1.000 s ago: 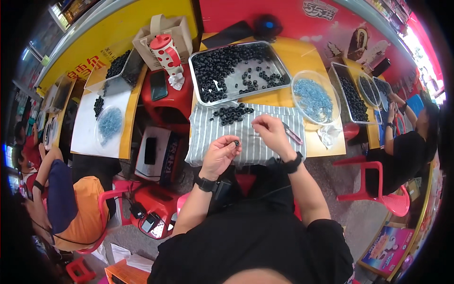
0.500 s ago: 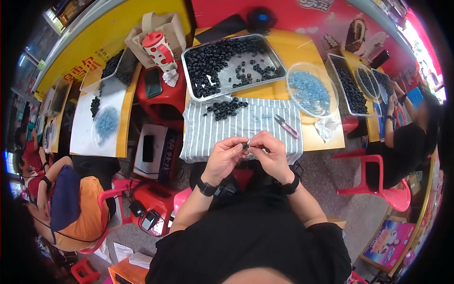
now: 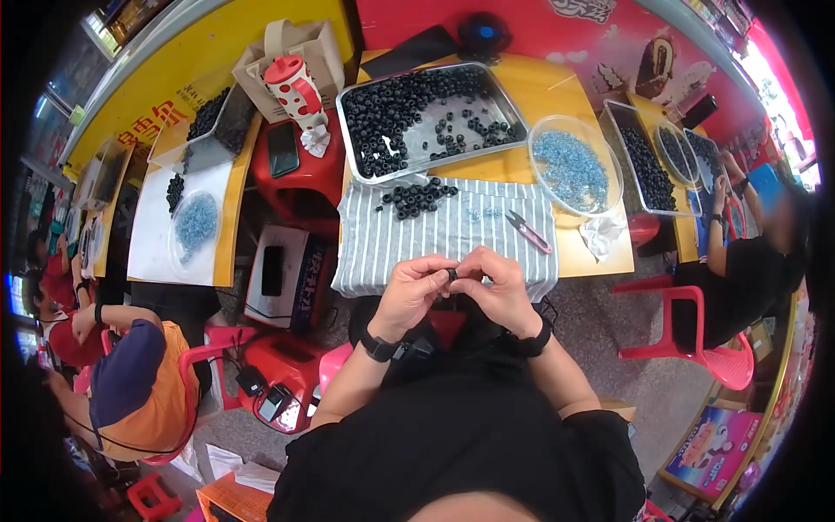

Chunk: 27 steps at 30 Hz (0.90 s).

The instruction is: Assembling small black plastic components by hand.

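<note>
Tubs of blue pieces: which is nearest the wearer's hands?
The round clear tub right of the striped cloth; the left tub sits farther off, on a white sheet.

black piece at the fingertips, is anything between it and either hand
Nothing visible: the left hand pinches the black piece, and the right hand is close up against it. The snips lie beyond, on the cloth.

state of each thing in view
Left hand, pinching black piece
Right hand, fingertips at the piece, grip unclear
Pink snips, blades apart
Metal tray, partly filled
Round tub, holding blue pieces
Striped cloth, spread out
Red-lidded cup, lid on
Phone by cup, screen dark
</note>
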Available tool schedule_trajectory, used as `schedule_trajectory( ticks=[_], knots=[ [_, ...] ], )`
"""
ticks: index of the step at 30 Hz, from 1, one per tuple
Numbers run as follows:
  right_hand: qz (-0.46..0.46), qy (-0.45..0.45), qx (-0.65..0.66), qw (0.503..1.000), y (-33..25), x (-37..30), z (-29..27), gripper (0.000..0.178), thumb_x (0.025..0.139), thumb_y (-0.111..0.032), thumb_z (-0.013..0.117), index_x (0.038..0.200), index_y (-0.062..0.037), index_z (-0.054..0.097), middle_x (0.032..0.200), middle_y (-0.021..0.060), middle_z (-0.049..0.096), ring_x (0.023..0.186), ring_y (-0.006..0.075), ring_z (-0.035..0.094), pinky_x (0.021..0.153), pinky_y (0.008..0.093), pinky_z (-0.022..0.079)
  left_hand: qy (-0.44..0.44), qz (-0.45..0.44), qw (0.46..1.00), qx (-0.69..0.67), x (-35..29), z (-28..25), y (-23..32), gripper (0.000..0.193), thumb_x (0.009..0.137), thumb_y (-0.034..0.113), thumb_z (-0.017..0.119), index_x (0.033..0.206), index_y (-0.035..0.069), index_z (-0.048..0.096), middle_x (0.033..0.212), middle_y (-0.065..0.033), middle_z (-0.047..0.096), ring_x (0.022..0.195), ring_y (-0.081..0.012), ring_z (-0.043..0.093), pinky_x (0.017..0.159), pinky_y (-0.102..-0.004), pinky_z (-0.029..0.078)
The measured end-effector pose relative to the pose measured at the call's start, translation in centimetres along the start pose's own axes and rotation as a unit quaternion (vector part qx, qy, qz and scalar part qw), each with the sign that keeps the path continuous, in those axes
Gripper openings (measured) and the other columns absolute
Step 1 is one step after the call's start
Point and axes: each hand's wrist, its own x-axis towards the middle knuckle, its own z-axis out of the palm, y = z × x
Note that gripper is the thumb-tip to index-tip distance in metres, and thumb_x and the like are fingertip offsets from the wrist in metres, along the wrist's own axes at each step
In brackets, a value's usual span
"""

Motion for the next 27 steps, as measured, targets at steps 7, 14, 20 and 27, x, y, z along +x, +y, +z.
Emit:
schedule_trajectory(
  ticks=[7,14,20,27],
  knots=[
    [-0.049,-0.021,-0.073,0.996,-0.4,0.1,-0.2,0.015,0.072,0.005,0.071,0.079,-0.0009,0.058,0.073,0.0084,0.057,0.062,0.0217,0.058,0.053,0.0307,0.044,-0.001,-0.027,0.999,-0.027,-0.1,-0.1,0.2,0.019,0.091,0.003,0.061,0.11,-0.002,0.06,0.096,-0.0087,0.066,0.079,-0.0133,0.064,0.07,-0.0242,0.053],
    [-0.091,-0.002,-0.1,0.991,-0.9,-0.5,0.6,0.015,0.074,0.005,0.07,0.082,-0.0013,0.059,0.075,0.0094,0.059,0.064,0.0222,0.059,0.055,0.0296,0.046,0.01,-0.002,1.0,-0.013,-0.4,-0.3,-0.1,0.015,0.091,0.0,0.06,0.106,-0.002,0.062,0.098,-0.0086,0.065,0.082,-0.0138,0.064,0.071,-0.0243,0.053],
    [-0.026,-0.013,-0.031,0.999,-0.2,-1.0,0.4,0.015,0.076,0.004,0.071,0.084,-0.0007,0.06,0.074,0.0066,0.058,0.061,0.0163,0.058,0.055,0.0267,0.044,-0.002,0.007,1.0,0.012,-0.3,0.3,0.4,0.015,0.089,-0.001,0.062,0.104,-0.001,0.065,0.098,-0.0076,0.063,0.081,-0.013,0.063,0.069,-0.0228,0.053],
    [0.057,-0.084,-0.017,0.995,-0.6,-0.3,-0.7,0.026,0.077,0.002,0.071,0.103,-0.0007,0.065,0.073,0.0061,0.059,0.062,0.0139,0.058,0.057,0.0261,0.046,-0.026,-0.028,0.999,0.003,-0.5,0.6,1.0,0.036,0.088,0.003,0.066,0.121,-0.002,0.055,0.099,-0.0076,0.064,0.078,-0.011,0.063,0.066,-0.021,0.053]
  ],
)
